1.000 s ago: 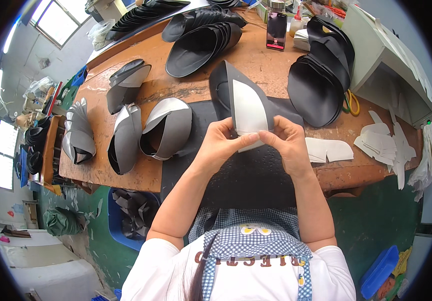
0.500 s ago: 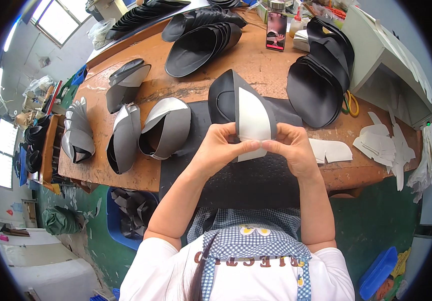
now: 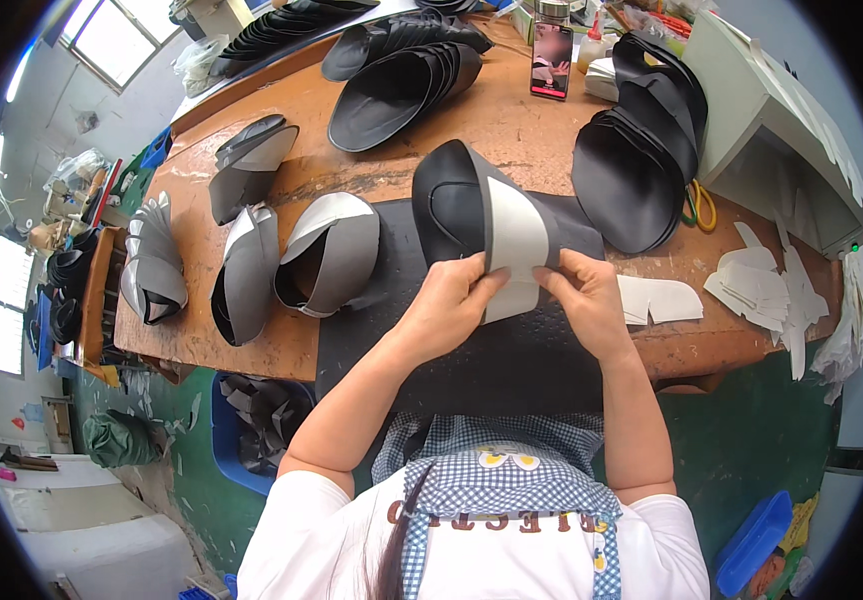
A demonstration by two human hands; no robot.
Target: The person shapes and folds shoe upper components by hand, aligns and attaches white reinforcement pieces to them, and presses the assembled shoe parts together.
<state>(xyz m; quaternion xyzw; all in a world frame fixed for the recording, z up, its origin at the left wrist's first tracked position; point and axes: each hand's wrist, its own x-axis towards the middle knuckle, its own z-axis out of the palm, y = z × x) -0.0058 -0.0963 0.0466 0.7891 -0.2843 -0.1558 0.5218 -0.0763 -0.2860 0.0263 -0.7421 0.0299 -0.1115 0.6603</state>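
In front of me, over the black mat (image 3: 366, 335), I hold a curved black shoe upper (image 3: 441, 200) with a white stiffener piece (image 3: 519, 225) lying along its inner face. My left hand (image 3: 449, 305) is closed on the upper's left edge, thumb against the white piece. My right hand (image 3: 588, 300) pinches the opposite edge with thumb and fingers. Part of the white piece shows below and between the hands. Beside the mat, to the left, stands a grey upper (image 3: 359, 250) with a white patch at its top.
More grey uppers (image 3: 246, 280) stand at the left. Nested black uppers (image 3: 391, 100) lie at the back, others (image 3: 626, 185) at the right, near yellow-handled scissors (image 3: 706, 207). White cut pieces (image 3: 663, 300) lie right of my hand. A phone (image 3: 551, 62) stands at the back; a blue bin (image 3: 226, 440) sits below.
My thumbs have moved apart from near the bottom middle of the white piece. The upper has turned slightly, and my right hand now grips higher along its edge.
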